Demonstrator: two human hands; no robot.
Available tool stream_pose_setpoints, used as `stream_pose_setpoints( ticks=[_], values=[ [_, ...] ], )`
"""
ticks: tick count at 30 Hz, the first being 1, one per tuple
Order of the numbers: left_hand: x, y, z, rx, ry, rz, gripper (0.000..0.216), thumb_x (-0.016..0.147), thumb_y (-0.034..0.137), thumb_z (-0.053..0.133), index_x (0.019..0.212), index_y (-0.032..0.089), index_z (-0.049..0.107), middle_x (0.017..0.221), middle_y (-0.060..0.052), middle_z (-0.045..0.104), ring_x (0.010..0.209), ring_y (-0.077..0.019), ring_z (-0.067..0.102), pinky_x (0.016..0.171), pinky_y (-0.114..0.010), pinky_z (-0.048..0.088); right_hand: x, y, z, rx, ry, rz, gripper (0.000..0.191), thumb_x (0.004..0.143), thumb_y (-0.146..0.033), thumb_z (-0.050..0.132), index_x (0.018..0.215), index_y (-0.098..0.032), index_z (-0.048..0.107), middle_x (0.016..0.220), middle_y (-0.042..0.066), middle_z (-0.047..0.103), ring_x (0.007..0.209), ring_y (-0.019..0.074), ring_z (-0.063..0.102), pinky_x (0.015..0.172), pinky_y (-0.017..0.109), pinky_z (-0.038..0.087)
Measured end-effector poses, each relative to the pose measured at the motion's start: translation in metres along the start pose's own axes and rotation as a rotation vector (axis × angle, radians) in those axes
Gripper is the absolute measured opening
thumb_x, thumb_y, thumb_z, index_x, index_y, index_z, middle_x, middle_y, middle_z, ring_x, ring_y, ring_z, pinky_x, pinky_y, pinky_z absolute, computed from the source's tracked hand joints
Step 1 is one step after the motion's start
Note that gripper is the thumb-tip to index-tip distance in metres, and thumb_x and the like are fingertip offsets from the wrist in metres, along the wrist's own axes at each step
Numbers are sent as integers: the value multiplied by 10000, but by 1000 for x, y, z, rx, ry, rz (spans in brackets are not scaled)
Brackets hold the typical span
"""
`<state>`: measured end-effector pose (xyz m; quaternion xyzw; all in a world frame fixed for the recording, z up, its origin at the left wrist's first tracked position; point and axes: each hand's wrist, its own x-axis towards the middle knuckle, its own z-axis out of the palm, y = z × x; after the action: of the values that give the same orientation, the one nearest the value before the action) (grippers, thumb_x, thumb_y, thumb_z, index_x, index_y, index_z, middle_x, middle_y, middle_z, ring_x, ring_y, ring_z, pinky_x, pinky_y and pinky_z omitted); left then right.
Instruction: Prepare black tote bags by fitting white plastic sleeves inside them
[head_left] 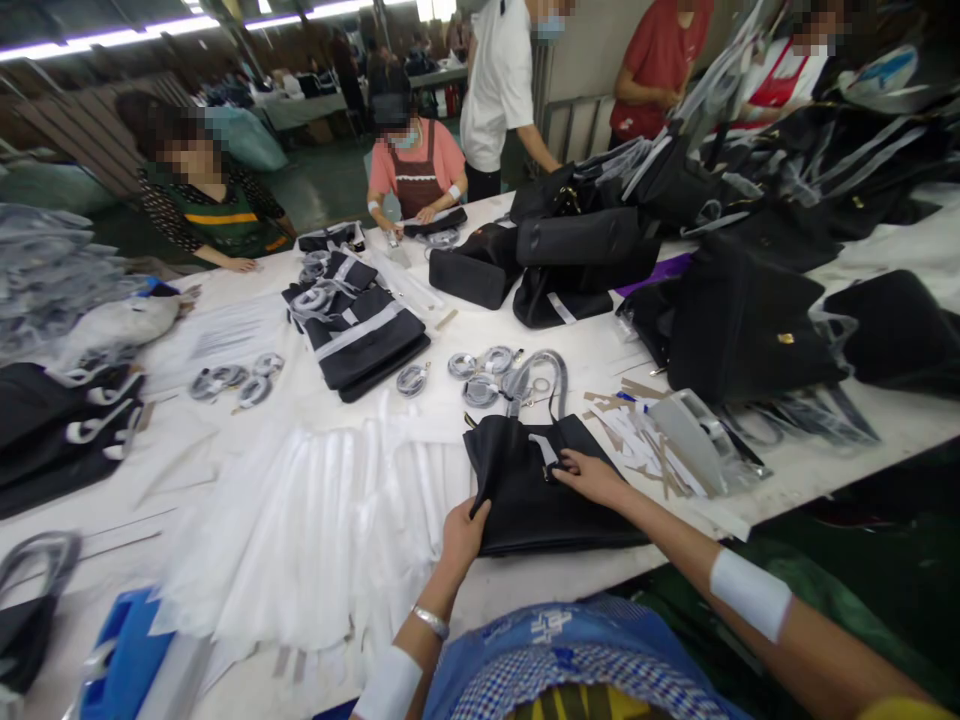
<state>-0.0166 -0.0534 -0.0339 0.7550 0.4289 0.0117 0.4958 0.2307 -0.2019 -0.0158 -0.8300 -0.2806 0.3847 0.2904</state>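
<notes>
A black handbag (525, 500) lies flat on the white table (315, 400) just in front of me, its wrapped grey handle (536, 372) pointing away. My left hand (463, 533) grips the bag's left edge, fingers curled round it. My right hand (592, 474) rests on the bag's top face near a white-wrapped clasp, fingers pressed down on the leather.
White wrapping sheets (315, 530) are fanned out to the left. Coils of wrapped straps (480, 365) lie behind the bag. A tape dispenser (694, 435) and paper scraps sit to the right. Black bags (742, 320) are piled at back right. Several people work across the table.
</notes>
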Motion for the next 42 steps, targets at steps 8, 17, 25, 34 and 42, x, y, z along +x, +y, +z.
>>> stream_pose_setpoints(
  ticks=[8,17,25,34,42],
  values=[
    [2,-2,-3,-10,15,-31,466,919,493,413,984,151,723,899,-64,745,900,-252,675,772,-288,472,55,-36,-21,574,-9,-152,482,969,-515,382,1213,-155,588,1219,154,671,1115,235,643,922,387,554],
    [4,15,-1,78,25,-42,328,926,377,466,958,176,724,906,-82,746,893,-245,677,773,-295,450,65,-37,17,-20,18,-518,389,884,-163,508,1252,-219,622,1357,91,585,1293,249,501,1136,483,357],
    [-24,33,7,170,-15,10,327,968,303,396,1146,222,658,1036,-71,737,961,-234,681,826,-299,479,116,-110,20,-859,-413,-1306,522,818,42,485,1259,-218,586,1529,88,392,1467,261,197,1180,572,202],
    [6,10,11,-357,156,-173,464,985,439,334,1110,172,692,1086,-72,730,982,-225,672,872,-325,514,143,-138,12,-857,-832,-1504,223,935,-87,450,995,-163,651,1342,126,593,1412,224,343,1197,520,242],
    [95,-4,52,-507,55,-28,413,976,420,378,1116,180,683,1110,-64,727,997,-199,660,930,-327,506,156,-135,3,-842,-1082,-1420,344,854,-4,429,1094,-138,635,1480,140,452,1443,229,272,1183,494,299]
  ],
)
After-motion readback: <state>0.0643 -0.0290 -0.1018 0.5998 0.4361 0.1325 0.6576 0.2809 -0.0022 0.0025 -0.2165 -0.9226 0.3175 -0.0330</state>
